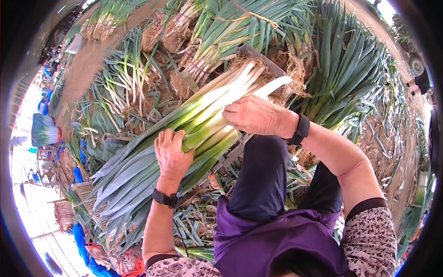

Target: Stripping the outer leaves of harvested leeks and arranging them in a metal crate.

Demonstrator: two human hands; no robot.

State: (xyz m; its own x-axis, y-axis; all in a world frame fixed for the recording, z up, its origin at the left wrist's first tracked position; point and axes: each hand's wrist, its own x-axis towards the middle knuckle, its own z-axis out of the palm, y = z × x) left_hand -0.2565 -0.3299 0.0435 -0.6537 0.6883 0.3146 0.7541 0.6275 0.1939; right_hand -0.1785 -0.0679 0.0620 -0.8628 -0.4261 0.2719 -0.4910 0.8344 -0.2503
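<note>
A thick row of leeks (207, 106) lies slantwise across a rack in front of me. Their white stalks and roots point to the upper right, and their broad blue-green leaves fan out to the lower left. My left hand (173, 154) is closed on a green leek stalk, where the leaves begin. Farther up the row, my right hand (254, 114) has its fingers curled over the pale part of a leek; its fingertips are partly hidden. A grey metal bar (263, 60) of the rack stands by the root ends.
Bundled leeks (258, 23) lie beyond the rack, with a big dark green bunch (346, 64) at the right. Loose thinner stalks (131, 74) are on the ground at the left. Trimmed leaves (198, 226) litter the ground beside my knees (263, 175).
</note>
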